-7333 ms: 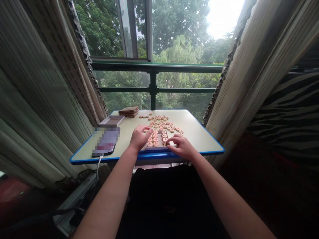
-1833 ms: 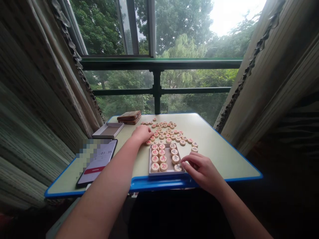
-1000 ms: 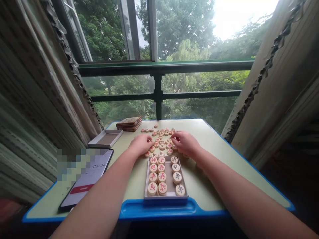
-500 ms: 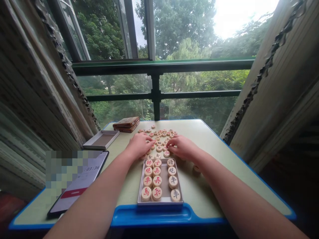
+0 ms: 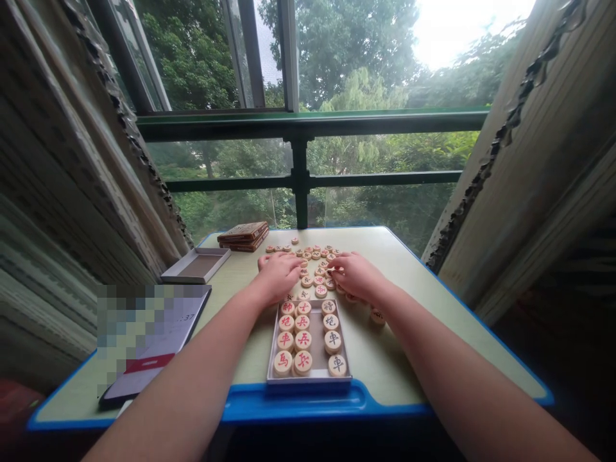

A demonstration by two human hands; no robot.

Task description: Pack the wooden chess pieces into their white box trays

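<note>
Standing before the green window railing (image 5: pixel 385 122), a pale table (image 5: pixel 380 247) is edged with blue. On its left part, a phone (image 5: pixel 173 346) and a shallow grey tray (image 5: pixel 199 265) are placed. At the near edge, an open box (image 5: pixel 317 333) is set. By judgement, the step in hand is the picking of discs from the loose group; for the next move, a fine pinch on one single disc is called for, so that its neighbours are not pushed. The left hand (image 5: pixel 280 277) is curled over the group, with the fingers drawn close; whether a disc is gripped cannot be told. By the right hand (image 5: pixel 359 276), only a narrow gap is left between thumb and fingertips, at a disc; touching seems likely, but a firm hold cannot be confirmed. Loose discs (image 5: pixel 320 291) are scattered behind the box. Inside it, red-lettered discs (image 5: pixel 303 339) are arranged in two columns at left, and dark-lettered discs (image 5: pixel 332 341) in one at right.
</note>
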